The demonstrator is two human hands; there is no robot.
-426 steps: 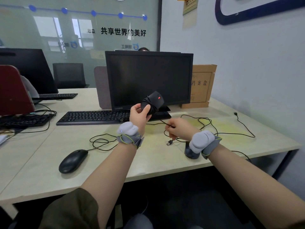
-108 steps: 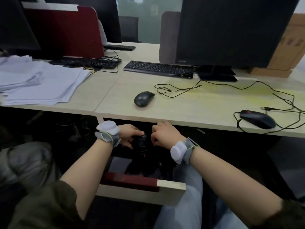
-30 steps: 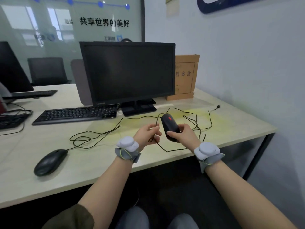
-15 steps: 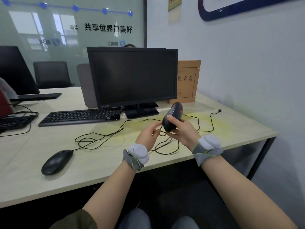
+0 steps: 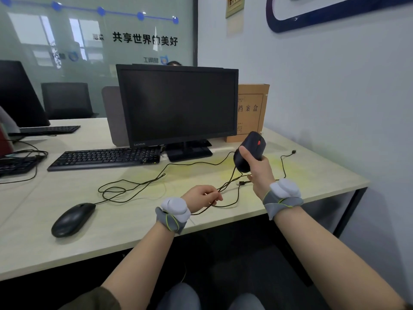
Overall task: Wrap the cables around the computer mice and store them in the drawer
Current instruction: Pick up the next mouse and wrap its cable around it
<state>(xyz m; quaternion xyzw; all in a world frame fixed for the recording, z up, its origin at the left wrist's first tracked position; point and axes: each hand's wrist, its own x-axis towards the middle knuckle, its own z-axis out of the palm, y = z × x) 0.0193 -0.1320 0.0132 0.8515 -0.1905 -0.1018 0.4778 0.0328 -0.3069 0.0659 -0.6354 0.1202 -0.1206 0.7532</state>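
Note:
My right hand (image 5: 257,170) holds a black mouse with a red wheel (image 5: 249,151) lifted off the desk, tail end down. Its black cable (image 5: 230,177) hangs from the mouse down to my left hand (image 5: 201,195), which pinches it low over the desk's front edge. The rest of that cable loops on the desk, and its plug (image 5: 293,151) lies at the right. A second black mouse (image 5: 72,218) rests on the desk at the front left, its cable (image 5: 131,186) lying in loose loops toward the middle. No drawer is in view.
A black monitor (image 5: 178,106) and keyboard (image 5: 105,157) stand behind the cables on the light wooden desk (image 5: 324,182). A brown file box (image 5: 252,110) leans by the wall at the right. Another keyboard (image 5: 15,164) with cables lies at the far left.
My right hand has lifted the red-wheel mouse higher and to the right. My left hand has slid down along its cable, away from the mouse, toward the desk's front edge.

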